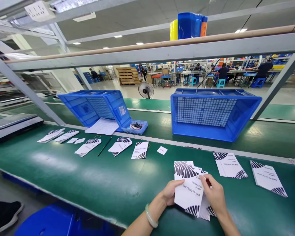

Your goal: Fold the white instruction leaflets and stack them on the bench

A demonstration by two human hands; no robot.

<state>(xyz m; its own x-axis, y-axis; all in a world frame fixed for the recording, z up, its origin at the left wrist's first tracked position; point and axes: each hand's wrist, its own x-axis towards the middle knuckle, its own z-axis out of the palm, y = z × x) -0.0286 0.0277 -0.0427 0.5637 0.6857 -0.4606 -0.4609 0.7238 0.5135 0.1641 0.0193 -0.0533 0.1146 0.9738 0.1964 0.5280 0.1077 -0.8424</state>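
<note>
Green matting covers the long table (93, 183), with a factory hall of other workstations and seated people far behind it. At the near edge, right of the middle, both hands hold a fanned stack of instruction leaflets (190, 191) printed "TORNADO PUMP INSTRUCTIONS". The left hand (171, 192), with a pale green bangle (151, 216) on its wrist, is curled around the stack's left edge, thumb on top and fingers hidden underneath. The right hand (214, 194) grips the stack's right side, its fingers bent and the thumb pressing on the top leaflet near its upper right corner. The stack is lifted slightly and tilted toward the camera; whether its lower end touches the table cannot be told.

Just right of the hands lie a second pile of leaflets (229, 165) and, nearer the right end, a single leaflet (268, 178). More leaflets are spread in a row toward the left end (88, 146), with a scale (11, 126) at the far left. Beyond the table's far edge sit a tipped blue crate (98, 106) and an upright blue crate (212, 113).
</note>
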